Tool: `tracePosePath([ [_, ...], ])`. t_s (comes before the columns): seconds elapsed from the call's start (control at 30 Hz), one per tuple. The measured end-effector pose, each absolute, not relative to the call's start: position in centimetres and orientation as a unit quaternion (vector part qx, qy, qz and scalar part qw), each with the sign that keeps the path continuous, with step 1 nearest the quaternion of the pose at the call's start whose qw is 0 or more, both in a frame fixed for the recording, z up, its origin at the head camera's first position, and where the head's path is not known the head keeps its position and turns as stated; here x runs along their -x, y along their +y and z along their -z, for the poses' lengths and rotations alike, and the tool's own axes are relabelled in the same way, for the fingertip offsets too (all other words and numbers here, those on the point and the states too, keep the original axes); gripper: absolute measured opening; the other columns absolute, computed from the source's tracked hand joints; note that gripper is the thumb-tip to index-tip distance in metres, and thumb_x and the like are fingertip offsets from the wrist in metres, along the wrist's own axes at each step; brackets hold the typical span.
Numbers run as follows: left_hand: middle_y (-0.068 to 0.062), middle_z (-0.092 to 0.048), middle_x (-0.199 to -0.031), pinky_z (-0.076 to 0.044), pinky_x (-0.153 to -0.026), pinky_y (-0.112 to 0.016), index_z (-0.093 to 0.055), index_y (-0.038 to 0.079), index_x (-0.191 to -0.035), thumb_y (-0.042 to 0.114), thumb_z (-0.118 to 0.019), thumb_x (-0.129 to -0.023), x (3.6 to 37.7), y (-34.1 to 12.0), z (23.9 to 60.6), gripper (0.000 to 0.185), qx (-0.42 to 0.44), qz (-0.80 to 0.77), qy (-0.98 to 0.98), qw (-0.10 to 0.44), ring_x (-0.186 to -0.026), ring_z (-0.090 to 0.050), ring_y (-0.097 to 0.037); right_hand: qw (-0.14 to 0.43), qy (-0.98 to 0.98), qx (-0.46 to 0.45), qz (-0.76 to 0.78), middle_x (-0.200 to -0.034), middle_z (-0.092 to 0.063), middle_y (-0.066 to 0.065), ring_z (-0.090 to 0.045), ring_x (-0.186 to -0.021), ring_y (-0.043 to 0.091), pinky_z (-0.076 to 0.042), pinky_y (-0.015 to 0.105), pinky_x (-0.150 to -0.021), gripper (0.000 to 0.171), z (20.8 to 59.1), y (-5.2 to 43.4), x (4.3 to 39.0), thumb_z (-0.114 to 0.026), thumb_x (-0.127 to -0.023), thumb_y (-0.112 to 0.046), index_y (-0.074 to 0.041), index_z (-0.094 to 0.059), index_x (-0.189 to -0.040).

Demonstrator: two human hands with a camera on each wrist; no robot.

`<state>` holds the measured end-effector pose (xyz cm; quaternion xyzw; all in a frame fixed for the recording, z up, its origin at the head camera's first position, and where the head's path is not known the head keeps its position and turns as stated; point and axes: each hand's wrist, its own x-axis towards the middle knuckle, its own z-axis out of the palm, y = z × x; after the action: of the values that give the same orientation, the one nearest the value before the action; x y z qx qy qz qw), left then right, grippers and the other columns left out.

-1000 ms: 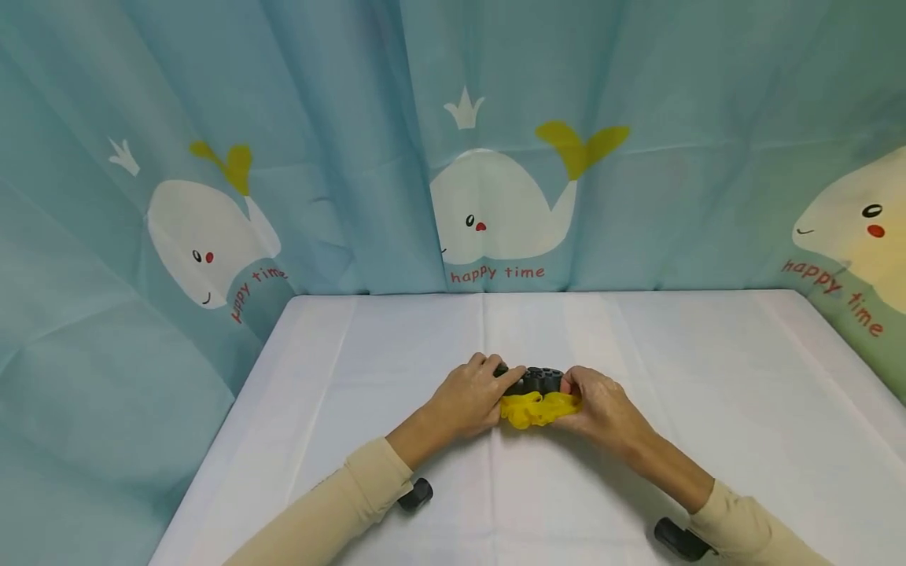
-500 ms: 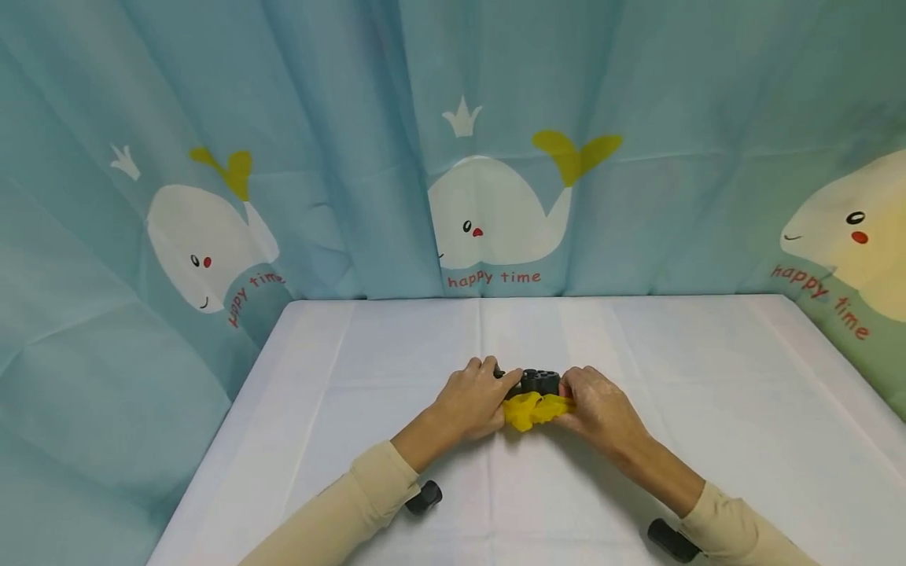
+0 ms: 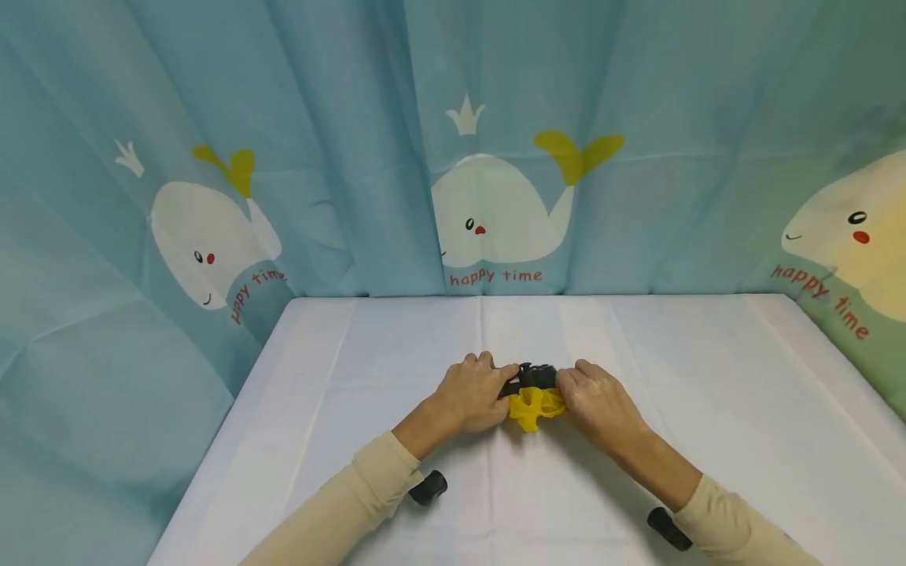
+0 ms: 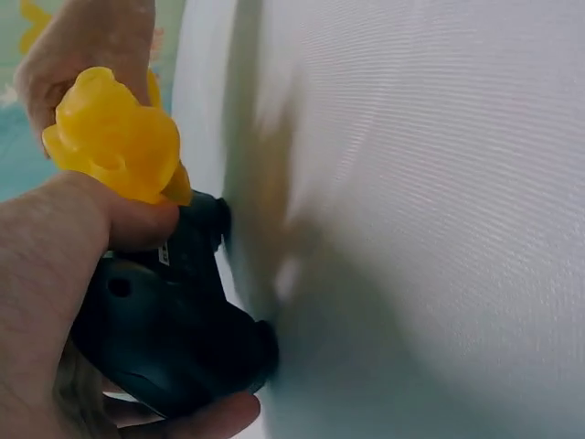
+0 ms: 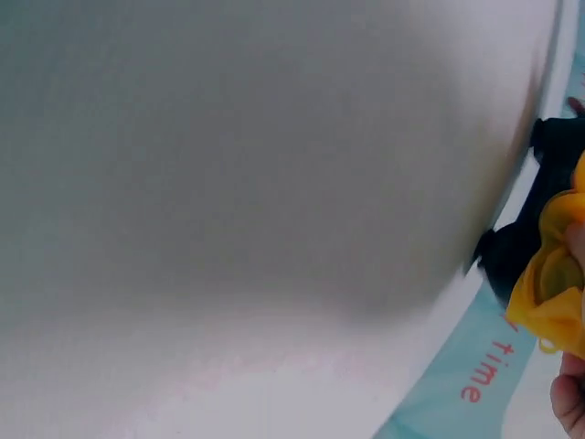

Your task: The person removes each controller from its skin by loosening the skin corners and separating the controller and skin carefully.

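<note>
Black plastic block (image 3: 532, 377) with round holes: held above table (image 3: 708, 377) centre, between both hands. Yellow scrunchie (image 3: 535, 404) bunched against its near side. Left hand (image 3: 473, 393) grips block's left end, thumb on scrunchie. Right hand (image 3: 593, 397) pinches scrunchie at right end. Advice: keep block steady, stretch scrunchie evenly. Count: one block, one scrunchie, two hands.
</note>
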<state>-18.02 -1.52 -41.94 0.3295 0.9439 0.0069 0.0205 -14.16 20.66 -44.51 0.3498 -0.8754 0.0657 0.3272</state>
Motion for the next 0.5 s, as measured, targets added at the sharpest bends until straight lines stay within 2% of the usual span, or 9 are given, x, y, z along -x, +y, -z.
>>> tracePosePath([
  [0.07, -0.01, -0.063, -0.106, -0.052, -0.069, -0.036, -0.058, 0.025, -0.144, 0.033, -0.054, -0.096, 18.3, -1.6, 41.7, 0.049, -0.322, -0.032, 0.945, 0.041, -0.084, -0.057, -0.022, 0.34, -0.863, -0.372, -0.038, -0.069, -0.056, 0.012, -0.043, -0.063, 0.024, -0.044, 0.035, -0.056, 0.034, 44.4, 20.7, 14.4, -0.077, -0.069, 0.018, 0.003, -0.049, -0.082],
  [0.13, -0.009, -0.065, -0.109, -0.051, -0.072, -0.036, -0.06, 0.022, -0.143, 0.037, -0.054, -0.098, 18.5, -1.7, 41.5, 0.048, -0.314, -0.054, 0.946, 0.061, -0.088, -0.058, -0.021, 0.346, -0.85, -0.398, -0.001, -0.07, -0.056, 0.013, -0.045, -0.065, 0.026, -0.044, 0.035, -0.058, 0.015, 44.5, 20.8, 14.4, -0.057, -0.088, 0.017, 0.005, -0.049, -0.084],
  [0.2, -0.008, -0.066, -0.112, -0.051, -0.073, -0.037, -0.06, 0.021, -0.143, 0.04, -0.054, -0.1, 18.7, -1.9, 41.3, 0.048, -0.308, -0.061, 0.947, 0.07, -0.092, -0.06, -0.021, 0.339, -0.839, -0.423, 0.033, -0.072, -0.055, 0.013, -0.049, -0.068, 0.027, -0.045, 0.036, -0.061, 0.016, 44.5, 20.8, 14.4, -0.039, -0.095, 0.014, 0.006, -0.05, -0.087],
  [0.27, -0.007, -0.065, -0.113, -0.051, -0.073, -0.038, -0.06, 0.021, -0.143, 0.045, -0.054, -0.101, 18.8, -2.2, 41.3, 0.048, -0.305, -0.049, 0.949, 0.058, -0.095, -0.06, -0.021, 0.319, -0.836, -0.443, 0.046, -0.075, -0.057, 0.012, -0.053, -0.072, 0.027, -0.047, 0.036, -0.065, 0.014, 44.4, 20.7, 14.3, -0.045, -0.096, 0.012, 0.004, -0.054, -0.089],
  [0.3, -0.008, -0.065, -0.115, -0.052, -0.073, -0.039, -0.059, 0.022, -0.143, 0.046, -0.054, -0.101, 18.7, -2.3, 41.4, 0.048, -0.305, -0.034, 0.951, 0.045, -0.097, -0.06, -0.021, 0.304, -0.838, -0.45, 0.045, -0.078, -0.059, 0.011, -0.056, -0.075, 0.027, -0.049, 0.036, -0.067, 0.009, 44.4, 20.7, 14.1, -0.054, -0.094, 0.011, 0.003, -0.056, -0.09],
  [0.33, -0.008, -0.063, -0.115, -0.053, -0.072, -0.039, -0.059, 0.024, -0.143, 0.047, -0.054, -0.101, 18.7, -2.4, 41.7, 0.048, -0.307, -0.015, 0.951, 0.032, -0.098, -0.06, -0.022, 0.286, -0.844, -0.453, 0.033, -0.081, -0.061, 0.01, -0.058, -0.078, 0.027, -0.051, 0.036, -0.07, 0.011, 44.3, 20.8, 13.9, -0.067, -0.088, 0.007, 0.001, -0.058, -0.091],
  [0.4, -0.008, -0.06, -0.115, -0.054, -0.069, -0.039, -0.057, 0.027, -0.144, 0.049, -0.053, -0.102, 18.5, -2.8, 42.4, 0.048, -0.314, 0.017, 0.949, -0.001, -0.099, -0.058, -0.023, 0.245, -0.859, -0.449, -0.011, -0.087, -0.061, 0.007, -0.058, -0.08, 0.024, -0.052, 0.036, -0.071, 0.034, 44.0, 20.9, 13.2, -0.087, -0.069, -0.001, -0.003, -0.061, -0.092],
  [0.43, -0.007, -0.059, -0.116, -0.054, -0.068, -0.037, -0.057, 0.028, -0.144, 0.049, -0.053, -0.102, 18.4, -3.0, 42.6, 0.047, -0.32, 0.027, 0.947, -0.02, -0.1, -0.057, -0.022, 0.223, -0.869, -0.44, -0.04, -0.089, -0.06, 0.004, -0.056, -0.081, 0.022, -0.052, 0.035, -0.071, 0.043, 43.8, 21.0, 12.9, -0.093, -0.063, -0.005, -0.006, -0.061, -0.092],
  [0.5, -0.006, -0.057, -0.118, -0.054, -0.067, -0.035, -0.056, 0.03, -0.145, 0.049, -0.054, -0.102, 18.2, -3.4, 43.1, 0.047, -0.338, 0.043, 0.938, -0.058, -0.102, -0.056, -0.022, 0.178, -0.885, -0.416, -0.106, -0.093, -0.054, -0.001, -0.053, -0.082, 0.017, -0.051, 0.031, -0.069, 0.048, 43.3, 21.2, 12.2, -0.095, -0.061, -0.008, -0.011, -0.059, -0.092],
])
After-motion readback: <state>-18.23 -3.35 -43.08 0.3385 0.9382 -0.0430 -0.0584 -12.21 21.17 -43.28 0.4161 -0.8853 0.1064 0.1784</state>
